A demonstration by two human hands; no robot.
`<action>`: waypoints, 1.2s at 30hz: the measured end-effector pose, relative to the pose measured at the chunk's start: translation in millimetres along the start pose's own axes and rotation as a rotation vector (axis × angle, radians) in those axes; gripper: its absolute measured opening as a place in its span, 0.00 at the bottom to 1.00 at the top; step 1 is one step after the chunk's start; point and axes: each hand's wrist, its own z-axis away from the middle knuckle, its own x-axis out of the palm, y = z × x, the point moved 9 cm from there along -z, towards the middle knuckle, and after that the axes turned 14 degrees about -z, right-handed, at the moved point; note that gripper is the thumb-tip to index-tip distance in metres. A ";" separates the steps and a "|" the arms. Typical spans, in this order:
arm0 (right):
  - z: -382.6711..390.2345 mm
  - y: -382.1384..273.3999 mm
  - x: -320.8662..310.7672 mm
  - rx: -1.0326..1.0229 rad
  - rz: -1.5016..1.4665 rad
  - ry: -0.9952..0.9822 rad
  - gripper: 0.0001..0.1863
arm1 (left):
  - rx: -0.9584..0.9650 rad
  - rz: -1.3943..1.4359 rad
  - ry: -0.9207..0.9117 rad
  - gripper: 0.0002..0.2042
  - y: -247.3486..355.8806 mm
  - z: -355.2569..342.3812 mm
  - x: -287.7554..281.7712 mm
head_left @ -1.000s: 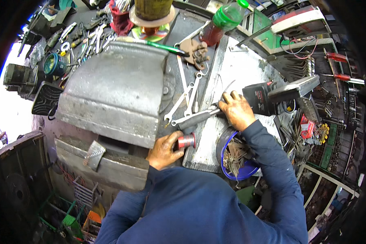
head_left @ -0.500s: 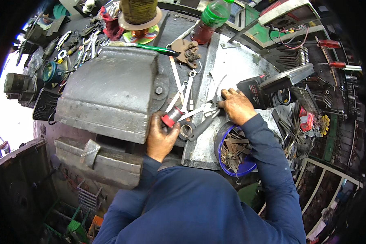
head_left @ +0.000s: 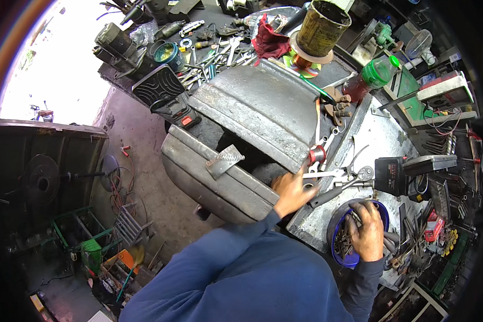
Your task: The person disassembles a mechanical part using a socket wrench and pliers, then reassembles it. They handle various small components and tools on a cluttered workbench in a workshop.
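Observation:
My left hand (head_left: 291, 193) is beside the gap of a large grey bench vise (head_left: 257, 110), its fingers stretched out and nothing visible in them. Just beyond its fingertips stands a small red cylindrical piece (head_left: 317, 154) with dark ends, apart from the hand. My right hand (head_left: 368, 231) hangs over a blue-rimmed round tub (head_left: 383, 210) of small metal pieces. Its fingers are bent and spaced, with their tips partly hidden. Between my hands lies a ratchet wrench (head_left: 365, 173) with a dark handle, beside a light-coloured wrench (head_left: 322, 174).
A bent metal plate (head_left: 224, 164) sits on the vise's front part. A dark case (head_left: 390, 176) stands at right. Farther back are a green-capped bottle (head_left: 371, 76), a dirty can (head_left: 323, 29) and a red cloth (head_left: 270, 38). Loose wrenches (head_left: 232, 52) crowd the far left.
My left hand has let go of the red piece and drawn back toward the vise gap. My right hand has left the ratchet wrench for the tub. The whole view has swung left.

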 end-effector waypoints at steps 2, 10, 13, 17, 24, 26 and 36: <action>7.7 -11.6 -0.2 -0.055 -0.024 0.017 0.17 | 0.172 0.161 0.181 0.31 -4.7 49.5 -23.4; -16.9 -7.5 18.8 -0.083 0.109 0.092 0.14 | -0.339 -0.158 -0.262 0.23 -146.6 195.6 -46.0; -45.9 7.3 20.8 -0.053 0.141 0.273 0.13 | -0.340 -0.198 -0.136 0.21 -163.7 220.5 -78.6; -112.1 46.6 53.8 0.273 0.046 0.117 0.13 | -0.421 -0.274 -0.173 0.22 -215.1 218.1 -92.1; -171.8 109.6 108.1 0.629 0.203 0.028 0.18 | 0.086 -0.355 -0.072 0.21 -290.0 118.1 -130.0; -180.1 132.5 121.8 0.680 0.215 -0.082 0.19 | 0.171 -0.425 -0.129 0.21 -305.4 99.8 -147.2; -139.0 188.3 109.5 0.529 -0.357 0.145 0.19 | -0.257 -0.396 -0.424 0.27 -384.0 34.2 -209.3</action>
